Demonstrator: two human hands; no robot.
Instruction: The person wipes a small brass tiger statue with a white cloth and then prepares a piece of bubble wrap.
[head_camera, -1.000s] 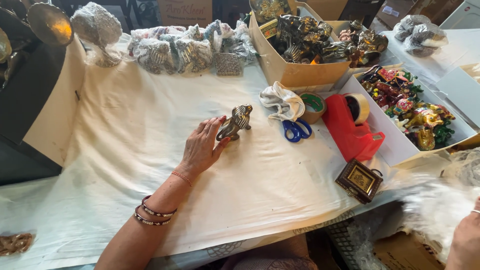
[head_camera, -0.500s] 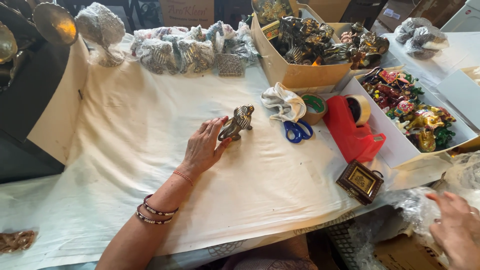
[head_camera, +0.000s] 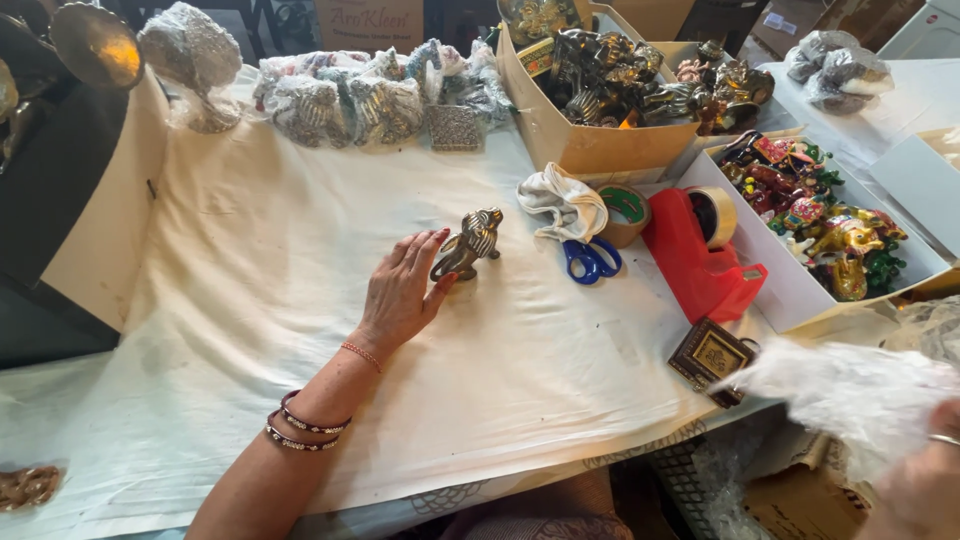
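Observation:
A small brass animal figurine (head_camera: 472, 240) stands upright on the white cloth-covered table (head_camera: 250, 260). My left hand (head_camera: 400, 295) rests on the cloth beside it, with thumb and fingertips against its rear and base, steadying it. Bangles and a thin bracelet ring that wrist. At the bottom right corner, my right hand (head_camera: 925, 490) grips a white, blurred wrapping sheet (head_camera: 850, 385) that hangs off the table's front edge. Only part of that hand shows.
Right of the figurine lie a crumpled rag (head_camera: 565, 200), blue-handled scissors (head_camera: 590, 260), a tape roll (head_camera: 628, 212), a red tape dispenser (head_camera: 695, 260) and a small framed plaque (head_camera: 712, 355). A cardboard box (head_camera: 600, 150) of metal figures, a white tray (head_camera: 790, 290) of painted ones and wrapped bundles (head_camera: 350, 105) crowd the back.
My right hand has come up at the lower right, bringing a white wrapping sheet into view. The left hand and figurine have stayed in place.

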